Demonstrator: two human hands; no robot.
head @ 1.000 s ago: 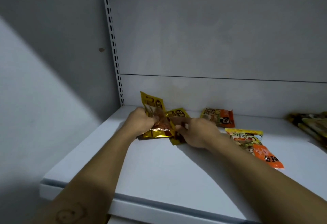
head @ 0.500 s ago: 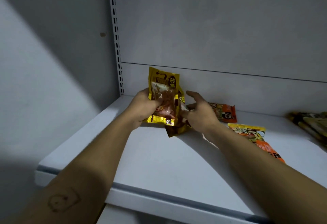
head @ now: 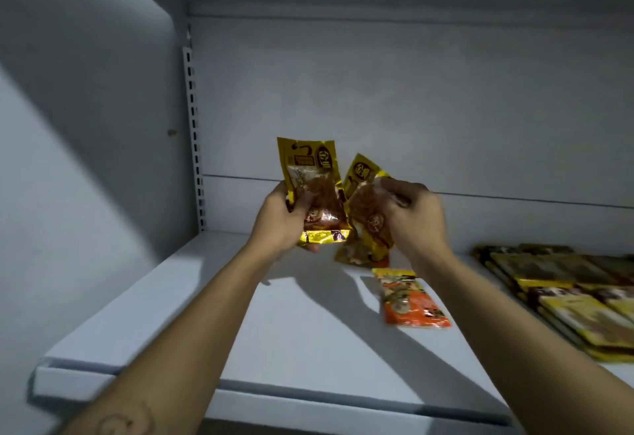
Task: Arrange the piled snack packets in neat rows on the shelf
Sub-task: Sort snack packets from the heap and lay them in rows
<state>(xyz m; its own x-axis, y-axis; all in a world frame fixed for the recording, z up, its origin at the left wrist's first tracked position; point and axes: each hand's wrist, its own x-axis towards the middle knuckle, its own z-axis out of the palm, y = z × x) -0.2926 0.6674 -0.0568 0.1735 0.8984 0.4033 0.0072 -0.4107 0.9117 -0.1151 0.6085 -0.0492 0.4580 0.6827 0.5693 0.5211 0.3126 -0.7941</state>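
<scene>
My left hand [head: 279,220] grips a gold snack packet [head: 314,184] upright, lifted above the white shelf [head: 274,331]. My right hand [head: 413,216] holds a second gold packet [head: 363,201], tilted to the right beside the first. Behind and below it an orange packet [head: 356,256] lies on the shelf, partly hidden. An orange and yellow packet [head: 408,299] lies flat on the shelf under my right forearm.
A stack of yellow and dark packets [head: 566,294] fills the shelf's right side. A slotted upright rail [head: 195,132] runs up the back left corner. The shelf's front lip [head: 308,397] is close to me. Grey wall panels close the left and back.
Both hands have lifted from the shelf, each with a gold packet, and the two packets have come apart. The camera has tilted up and the right-hand stack has come into view.
</scene>
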